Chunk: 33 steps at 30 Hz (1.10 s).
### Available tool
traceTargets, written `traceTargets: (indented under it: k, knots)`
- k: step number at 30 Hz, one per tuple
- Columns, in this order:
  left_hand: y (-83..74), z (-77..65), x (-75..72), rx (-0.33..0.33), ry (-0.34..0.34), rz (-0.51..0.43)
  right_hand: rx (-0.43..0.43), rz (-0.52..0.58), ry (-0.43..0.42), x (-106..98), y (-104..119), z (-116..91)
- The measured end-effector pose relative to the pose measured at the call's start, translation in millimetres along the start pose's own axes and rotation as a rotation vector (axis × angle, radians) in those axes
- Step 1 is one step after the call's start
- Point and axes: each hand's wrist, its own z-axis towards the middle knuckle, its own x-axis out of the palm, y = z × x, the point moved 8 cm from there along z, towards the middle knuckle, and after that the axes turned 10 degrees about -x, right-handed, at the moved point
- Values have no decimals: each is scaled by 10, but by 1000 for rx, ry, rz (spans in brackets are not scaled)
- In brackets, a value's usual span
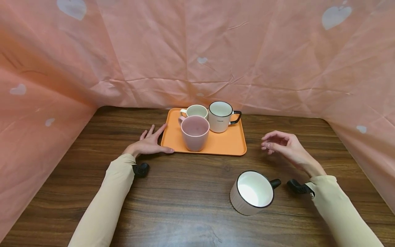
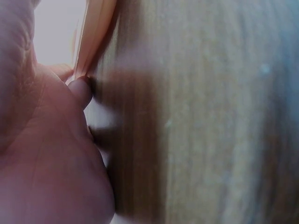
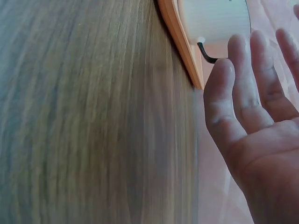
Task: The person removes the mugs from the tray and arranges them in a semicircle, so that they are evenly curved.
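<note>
An orange tray lies at the back of the table, carrying a pink mug, a small cream mug and a white mug with black rim and handle. My left hand is at the tray's left side, thumb at the near left corner and straight index finger at the left edge. To the right of the tray my right hand hovers with loosely bent fingers, holding nothing. Nearer me stands a wide white ribbed mug, its black handle pointing right.
The dark wooden table is bounded by pink cloth with white hearts at the back and both sides. Each wrist wears a black band, seen at the left wrist and the right wrist.
</note>
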Motion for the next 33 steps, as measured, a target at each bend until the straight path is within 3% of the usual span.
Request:
traceTargets:
  k: [9,19,33]
  knots:
    - [-78,-105,-27,20,8,-9,2,-103,-80,-35,-83,197]
    - [-56,-62,-13,21,7,-4,-11,-162,-175,-97,-143,360]
    - [-63,-112,-17,7,9,-4,28,-188,-212,-139,-289,560]
